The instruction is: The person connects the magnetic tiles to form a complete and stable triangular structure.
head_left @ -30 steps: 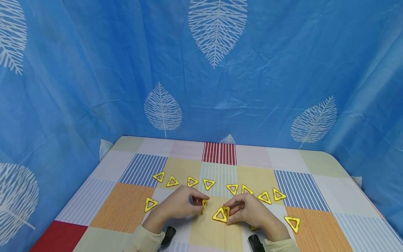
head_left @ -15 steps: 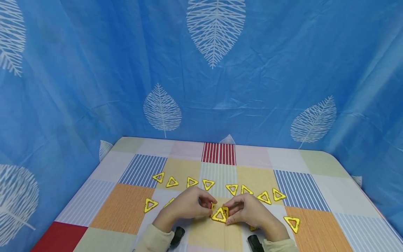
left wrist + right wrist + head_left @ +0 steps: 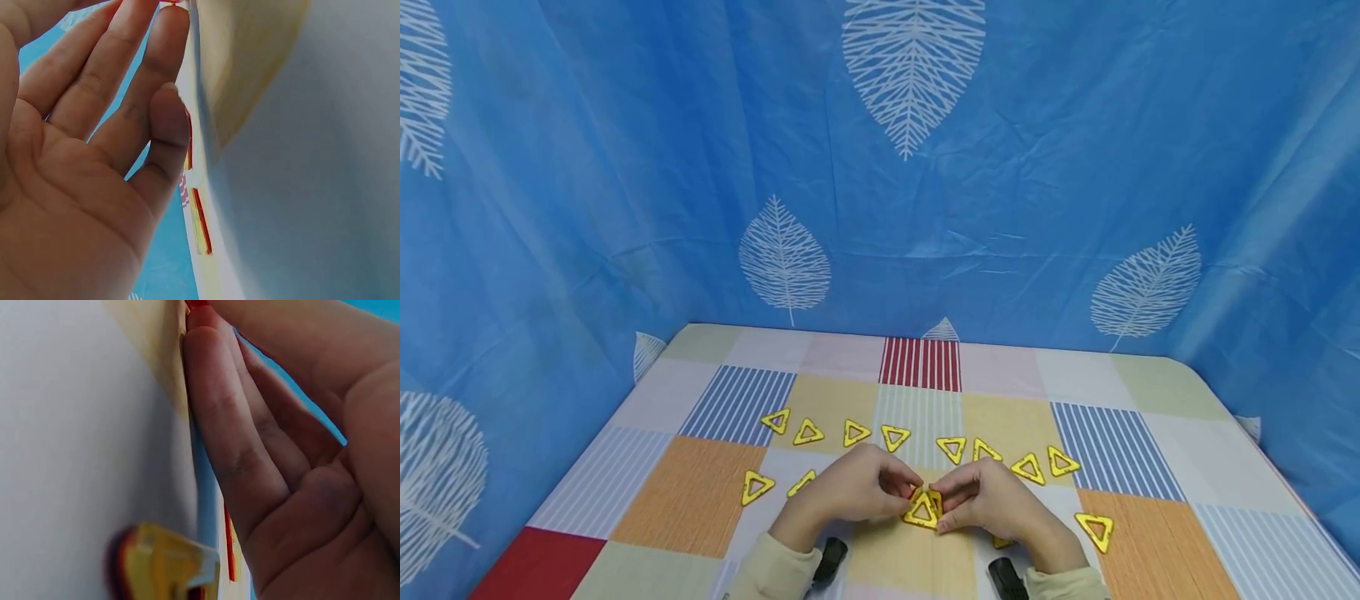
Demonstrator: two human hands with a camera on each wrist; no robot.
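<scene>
Head view shows me both hands meeting at the near middle of the checked tabletop (image 3: 715, 400). Between them stands a small cluster of yellow triangle frames (image 3: 922, 507), upright and leaning together, pinched by my left hand (image 3: 850, 487) and right hand (image 3: 992, 500) from either side.

Loose yellow triangles (image 3: 955, 448) ring both hands; the far tabletop (image 3: 850, 354) beyond lies open.

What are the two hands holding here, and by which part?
Both the left hand and the right hand pinch the small cluster of yellow triangle pieces between them, fingertips gripping its upper edges from either side.
</scene>
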